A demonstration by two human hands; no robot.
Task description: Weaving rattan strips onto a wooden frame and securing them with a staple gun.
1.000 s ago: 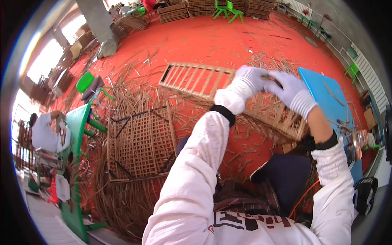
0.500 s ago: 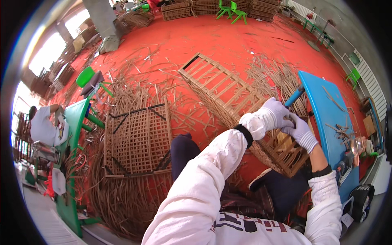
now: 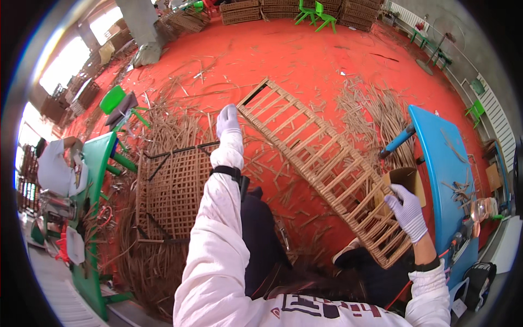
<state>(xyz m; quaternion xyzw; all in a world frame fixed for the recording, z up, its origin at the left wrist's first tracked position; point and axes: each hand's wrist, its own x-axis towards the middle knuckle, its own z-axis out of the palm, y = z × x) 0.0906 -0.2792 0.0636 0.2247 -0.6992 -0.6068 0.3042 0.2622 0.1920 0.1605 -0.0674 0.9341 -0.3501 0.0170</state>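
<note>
A long brown woven wicker frame (image 3: 318, 158) with open crossbars slants from the upper middle toward my right knee. My right hand (image 3: 407, 213), in a pale glove, lies at its lower right edge, thumb and fingers bent around the rail. Off to the left, beyond the frame's far end, my left hand (image 3: 227, 121) is raised at the end of an outstretched arm, also gloved. Its fingers look closed together; whatever they hold is too thin or hidden to make out. A wicker lattice panel (image 3: 173, 191) with black edge bars lies below that arm.
A cardboard box (image 3: 412, 179) stands behind the frame. To the right is a blue table (image 3: 444, 141) with tools and strips; on the left, a green table (image 3: 90, 169) with a person beside it. Loose strips (image 3: 158, 122) litter the red floor. Wicker stacks (image 3: 239, 12) line the back.
My hands, together over the frame before, are now apart: the left has swung far left and outward, the right has shifted slightly down. The frame has turned, its barred side facing up.
</note>
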